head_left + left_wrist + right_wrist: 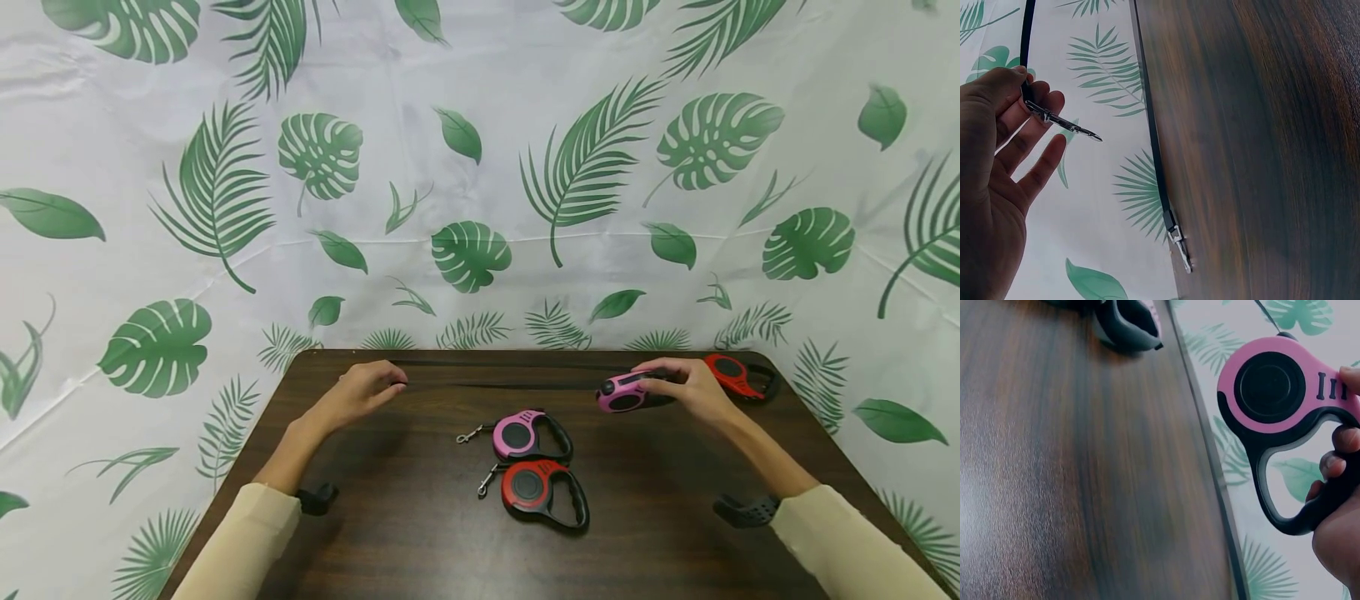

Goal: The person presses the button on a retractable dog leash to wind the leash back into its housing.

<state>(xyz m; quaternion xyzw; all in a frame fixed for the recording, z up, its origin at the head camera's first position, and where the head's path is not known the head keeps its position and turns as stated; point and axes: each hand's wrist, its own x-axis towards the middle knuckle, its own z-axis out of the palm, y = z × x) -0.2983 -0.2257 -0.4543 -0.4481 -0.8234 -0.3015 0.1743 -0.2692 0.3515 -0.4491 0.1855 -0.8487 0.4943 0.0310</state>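
My right hand (693,392) grips the black handle of a pink retractable dog leash (1270,384), holding it above the right part of the table. From that leash a thin black strap (502,387) stretches across to my left hand (356,398). There, in the left wrist view, thumb and fingers pinch the strap's end just behind its metal clip (1063,120), which juts out past the fingers. Between the hands, nearer the front, lie another pink leash (515,436) and a red leash (526,487), each with its clip pointing left.
A second red leash (729,372) sits at the far right corner of the dark wooden table (450,550). Along the table's back edge runs another black strap (1150,112), ending in a metal clip (1180,249). Behind hangs a white leaf-print cloth (405,275).
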